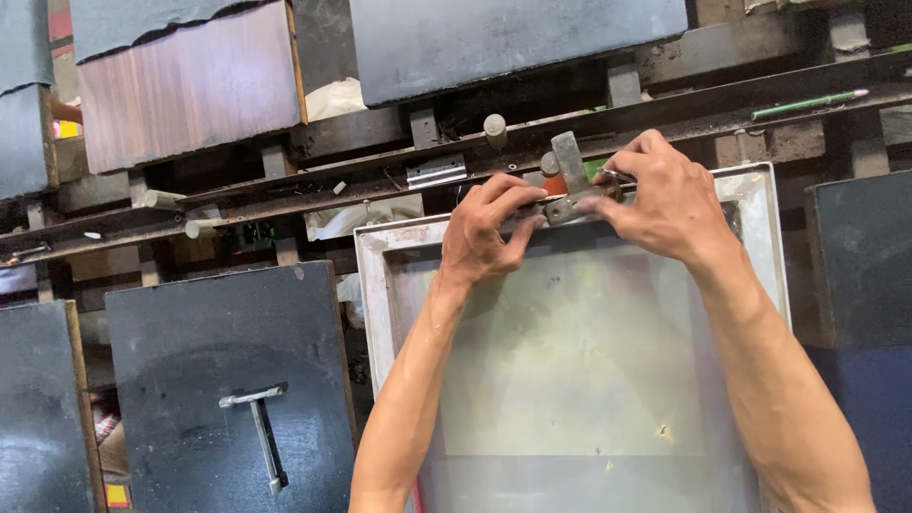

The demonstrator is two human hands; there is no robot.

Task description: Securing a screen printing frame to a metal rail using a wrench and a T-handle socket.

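Both my hands worked the metal clamp at the top edge of the screen frame.

My left hand [484, 233] pinched the clamp [570, 195] from the left, fingers curled narrow on its plate, while my right hand [665, 204] gripped it from the right, fingertips closed on the same bracket. The clamp sat on the frame's [375, 304] upper rail, against the dark steel bar [380, 176] behind. A T-shaped tool [261, 427] lay well apart on a black board [190, 342] to the left.
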